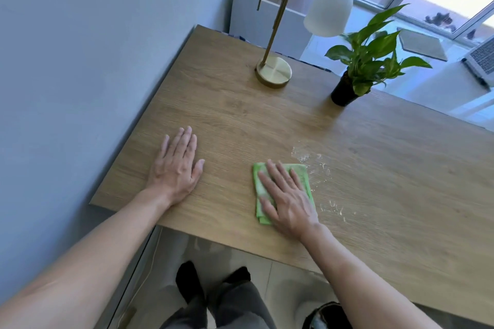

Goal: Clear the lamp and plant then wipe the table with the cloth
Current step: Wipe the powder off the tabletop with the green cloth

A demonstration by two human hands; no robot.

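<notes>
The right hand [287, 201] lies flat, fingers spread, pressing the folded green cloth [280, 191] onto the table [374, 195]. The left hand [177, 165] rests open and flat on bare wood, well to the left of the cloth, holding nothing.

Just beyond and to the right of the right hand's fingertips lies a scatter of white crumbs [318, 168]. Farther ahead of both hands stand the lamp [274, 72] and the plant [347, 88], both on the table, so clearing is not yet done.

The cloth looks soft, light and limp; palm pressure should keep it from bunching as it slides. The lamp likely carries its weight in the brass base, with a shade that looks breakable hanging out to one side, so the stem low down seems the safest hold. The plant looks light; grasp the black pot, not the leaves.
</notes>
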